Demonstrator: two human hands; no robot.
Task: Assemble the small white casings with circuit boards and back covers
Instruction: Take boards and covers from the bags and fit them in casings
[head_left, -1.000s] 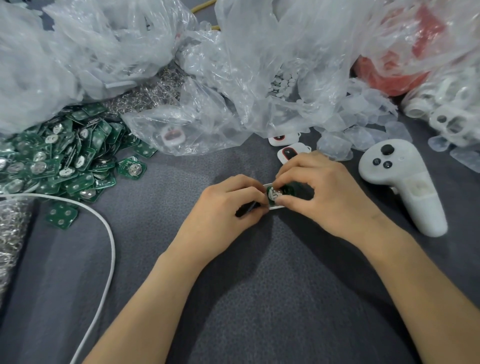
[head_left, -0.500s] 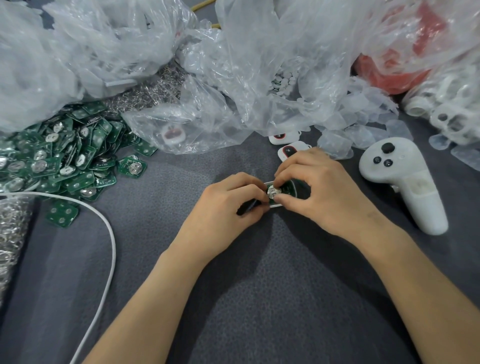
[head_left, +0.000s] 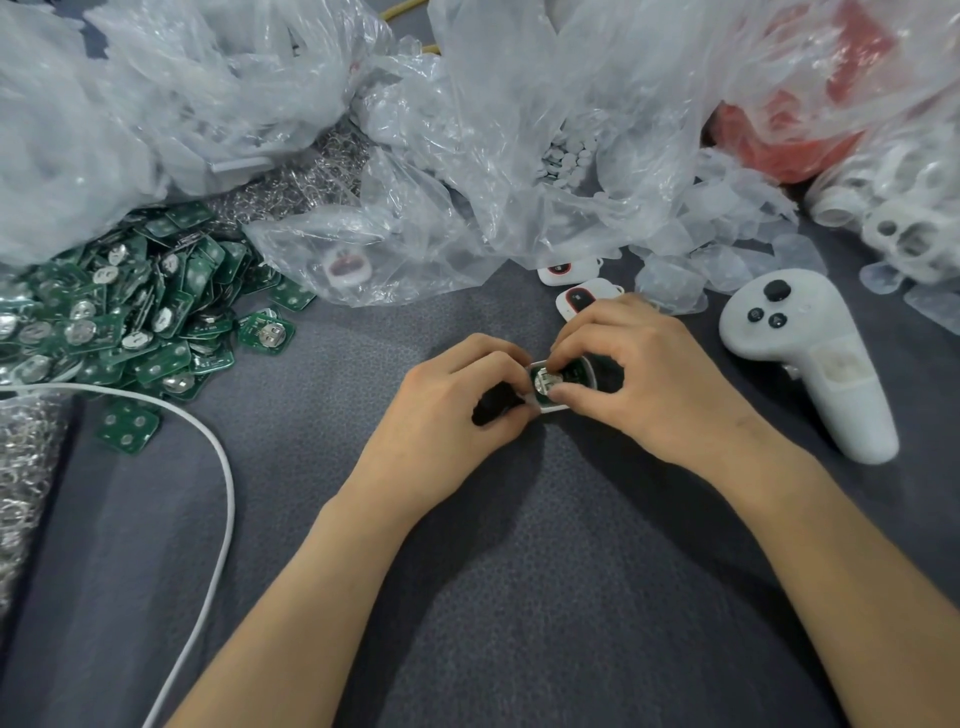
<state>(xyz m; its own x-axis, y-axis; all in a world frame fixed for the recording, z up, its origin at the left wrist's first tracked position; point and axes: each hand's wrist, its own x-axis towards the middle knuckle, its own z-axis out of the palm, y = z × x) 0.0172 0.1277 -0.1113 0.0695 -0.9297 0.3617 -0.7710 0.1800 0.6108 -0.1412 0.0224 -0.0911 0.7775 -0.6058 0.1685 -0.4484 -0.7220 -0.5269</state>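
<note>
Both hands on one small white casing — left hand pinching its end, right hand pinching the green circuit board sitting inside it.

Showing bare arms only: left forearm appearing at 7 o'clock, right forearm at 4 o'clock, both going unsleeved to the edge; left hand and right hand going bare too.
</note>
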